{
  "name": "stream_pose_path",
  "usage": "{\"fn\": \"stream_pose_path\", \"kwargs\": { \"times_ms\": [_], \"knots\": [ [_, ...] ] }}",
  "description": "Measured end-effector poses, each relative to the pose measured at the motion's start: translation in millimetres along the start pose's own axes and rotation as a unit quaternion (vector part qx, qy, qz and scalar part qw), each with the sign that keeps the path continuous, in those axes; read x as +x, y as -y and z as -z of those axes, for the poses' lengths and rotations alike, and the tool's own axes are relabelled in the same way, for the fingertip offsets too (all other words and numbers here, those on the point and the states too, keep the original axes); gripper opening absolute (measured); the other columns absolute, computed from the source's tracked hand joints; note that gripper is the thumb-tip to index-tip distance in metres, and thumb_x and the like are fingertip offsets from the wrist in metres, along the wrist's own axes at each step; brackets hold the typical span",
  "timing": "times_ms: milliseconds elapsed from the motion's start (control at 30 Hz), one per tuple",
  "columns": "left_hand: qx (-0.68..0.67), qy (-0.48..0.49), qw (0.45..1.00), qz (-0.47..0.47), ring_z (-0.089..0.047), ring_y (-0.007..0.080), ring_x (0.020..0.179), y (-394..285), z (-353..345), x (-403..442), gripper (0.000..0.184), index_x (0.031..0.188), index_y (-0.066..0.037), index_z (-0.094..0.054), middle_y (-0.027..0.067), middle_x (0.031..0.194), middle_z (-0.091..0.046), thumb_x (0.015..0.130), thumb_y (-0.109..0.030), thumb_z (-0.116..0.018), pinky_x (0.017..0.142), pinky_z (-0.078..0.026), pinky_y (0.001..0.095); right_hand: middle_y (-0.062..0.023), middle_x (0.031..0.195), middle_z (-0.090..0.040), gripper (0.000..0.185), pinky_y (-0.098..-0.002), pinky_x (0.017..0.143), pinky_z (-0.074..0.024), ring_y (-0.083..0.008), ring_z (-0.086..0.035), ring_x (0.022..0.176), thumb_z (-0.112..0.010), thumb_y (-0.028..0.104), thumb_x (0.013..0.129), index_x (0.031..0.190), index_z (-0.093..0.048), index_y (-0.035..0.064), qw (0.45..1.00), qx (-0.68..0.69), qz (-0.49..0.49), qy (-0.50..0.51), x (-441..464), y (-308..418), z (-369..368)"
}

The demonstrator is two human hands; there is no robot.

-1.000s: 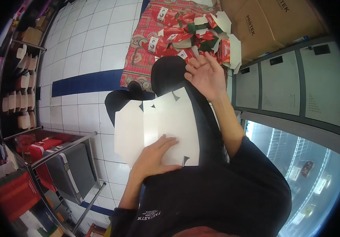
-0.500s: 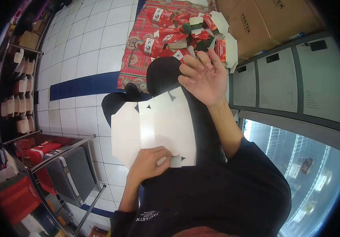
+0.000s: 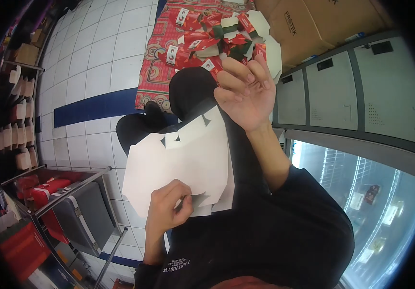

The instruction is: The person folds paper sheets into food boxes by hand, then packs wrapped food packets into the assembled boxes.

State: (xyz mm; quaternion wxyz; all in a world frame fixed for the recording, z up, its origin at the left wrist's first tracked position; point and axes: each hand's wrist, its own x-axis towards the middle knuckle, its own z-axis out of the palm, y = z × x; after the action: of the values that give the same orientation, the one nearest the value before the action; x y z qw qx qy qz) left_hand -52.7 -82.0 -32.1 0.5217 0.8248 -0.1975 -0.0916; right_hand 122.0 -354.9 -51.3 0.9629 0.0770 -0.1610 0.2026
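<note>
On my lap lies a white flat box blank (image 3: pixel 178 166) with angled edges and small dark cut-outs; another layer of white card shows beneath it. My left hand (image 3: pixel 170 204) pinches the blank's near edge between thumb and fingers. Raised beyond the right side of the card, my right hand (image 3: pixel 247 94) is palm up. Its fingers are loosely curled and slightly apart, with nothing in them, and it does not touch the card.
Several red folded boxes (image 3: pixel 200 41) lie on a patterned red mat (image 3: pixel 152 79) ahead. Brown cartons (image 3: pixel 308 29) and grey lockers (image 3: pixel 330 96) stand to the right, above a lit glass display (image 3: pixel 356 202). A metal rack (image 3: pixel 43 204) is on the left.
My left hand has folded or lifted the near part of the card, so the centre crease no longer shows and the outline differs. My right hand stays raised, its fingers slightly more curled.
</note>
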Motion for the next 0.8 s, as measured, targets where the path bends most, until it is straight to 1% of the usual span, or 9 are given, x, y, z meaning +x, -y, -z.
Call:
{"fn": "stream_pose_path", "kwargs": {
  "times_ms": [233, 467, 567, 600, 633, 667, 733, 767, 800],
  "knots": [
    [0.004, -0.031, 0.999, -0.029, -0.067, 0.0274, 0.064, -0.7, -0.8, 1.1, 0.008, 0.087, -0.004, -0.064, 0.0088, 0.079, -0.068, 0.084, 0.002, -0.069, 0.055, -0.050, 0.0349, 0.0023, 0.088, -0.041, 0.058, -0.0339, 0.078, -0.0358, -0.0135, -0.038, 0.077, -0.033, 0.038, 0.120, 0.068, -0.048, 0.0193, 1.000, 0.012, -0.004, 0.029, -0.1, 0.2, -0.4],
    [0.009, -0.052, 0.998, -0.030, -0.067, 0.0270, 0.063, -1.0, 0.9, -1.4, 0.006, 0.086, -0.004, -0.064, 0.0089, 0.079, -0.068, 0.085, 0.000, -0.069, 0.056, -0.050, 0.0345, 0.0034, 0.088, -0.043, 0.057, -0.0336, 0.078, -0.0359, -0.0133, -0.040, 0.078, -0.033, 0.038, 0.120, 0.068, -0.049, 0.0203, 0.999, 0.009, -0.010, 0.044, 1.8, 0.3, 1.6],
    [0.001, -0.061, 0.998, -0.030, -0.067, 0.0280, 0.063, -1.4, 2.6, -4.0, 0.005, 0.086, -0.003, -0.064, 0.0105, 0.079, -0.069, 0.086, 0.000, -0.068, 0.057, -0.050, 0.0345, 0.0038, 0.088, -0.045, 0.057, -0.0336, 0.079, -0.0360, -0.0133, -0.040, 0.078, -0.033, 0.038, 0.120, 0.068, -0.050, 0.0202, 0.999, 0.008, -0.012, 0.049, 2.6, 0.3, 2.2],
    [-0.004, -0.065, 0.998, -0.024, -0.067, 0.0264, 0.065, 0.4, 3.0, -7.2, 0.006, 0.088, -0.002, -0.064, 0.0120, 0.081, -0.070, 0.092, -0.006, -0.066, 0.060, -0.050, 0.0338, 0.0041, 0.088, -0.046, 0.058, -0.0336, 0.079, -0.0360, -0.0133, -0.040, 0.078, -0.033, 0.038, 0.120, 0.068, -0.050, 0.0202, 0.999, 0.010, -0.012, 0.050, 2.6, 0.2, 2.6],
    [-0.008, -0.069, 0.997, -0.018, -0.067, 0.0248, 0.068, 1.9, 2.9, -8.9, 0.014, 0.089, -0.001, -0.064, 0.0135, 0.082, -0.072, 0.099, -0.012, -0.064, 0.063, -0.050, 0.0331, 0.0043, 0.087, -0.046, 0.058, -0.0336, 0.079, -0.0359, -0.0132, -0.040, 0.078, -0.033, 0.038, 0.120, 0.068, -0.050, 0.0202, 0.999, 0.011, -0.013, 0.051, 2.8, 0.1, 2.8],
    [-0.008, -0.069, 0.997, -0.018, -0.067, 0.0248, 0.068, 2.5, 2.2, -8.9, 0.014, 0.089, -0.001, -0.064, 0.0135, 0.082, -0.072, 0.099, -0.012, -0.064, 0.063, -0.050, 0.0331, 0.0043, 0.087, -0.046, 0.058, -0.0336, 0.079, -0.0359, -0.0132, -0.040, 0.078, -0.033, 0.038, 0.120, 0.068, -0.050, 0.0202, 0.999, 0.012, -0.013, 0.051, 2.7, -0.1, 2.8],
    [0.016, -0.118, 0.992, -0.048, -0.068, 0.0282, 0.064, 3.4, 0.7, -8.4, 0.007, 0.087, -0.001, -0.063, 0.0131, 0.080, -0.071, 0.091, -0.007, -0.066, 0.058, -0.050, 0.0344, 0.0046, 0.087, -0.047, 0.058, -0.0337, 0.079, -0.0359, -0.0133, -0.040, 0.079, -0.032, 0.039, 0.120, 0.068, -0.050, 0.0202, 0.999, 0.010, -0.011, 0.049, 2.5, -0.8, 2.3],
    [0.016, -0.118, 0.992, -0.048, -0.068, 0.0282, 0.064, 4.0, -0.5, -9.4, 0.007, 0.087, -0.001, -0.063, 0.0131, 0.080, -0.071, 0.091, -0.007, -0.066, 0.058, -0.050, 0.0344, 0.0046, 0.087, -0.047, 0.058, -0.0337, 0.079, -0.0359, -0.0133, -0.040, 0.079, -0.032, 0.039, 0.120, 0.068, -0.050, 0.0202, 0.999, 0.010, -0.011, 0.050, 2.6, -0.7, 2.4],
    [0.015, -0.145, 0.988, -0.048, -0.067, 0.0274, 0.063, 4.7, -2.0, -11.3, 0.012, 0.087, -0.001, -0.063, 0.0130, 0.080, -0.071, 0.095, -0.010, -0.065, 0.058, -0.050, 0.0343, 0.0047, 0.087, -0.046, 0.059, -0.0337, 0.079, -0.0358, -0.0133, -0.040, 0.079, -0.032, 0.039, 0.120, 0.068, -0.050, 0.0203, 0.999, 0.010, -0.011, 0.047, 2.6, -0.7, 2.6]
  ]
}}
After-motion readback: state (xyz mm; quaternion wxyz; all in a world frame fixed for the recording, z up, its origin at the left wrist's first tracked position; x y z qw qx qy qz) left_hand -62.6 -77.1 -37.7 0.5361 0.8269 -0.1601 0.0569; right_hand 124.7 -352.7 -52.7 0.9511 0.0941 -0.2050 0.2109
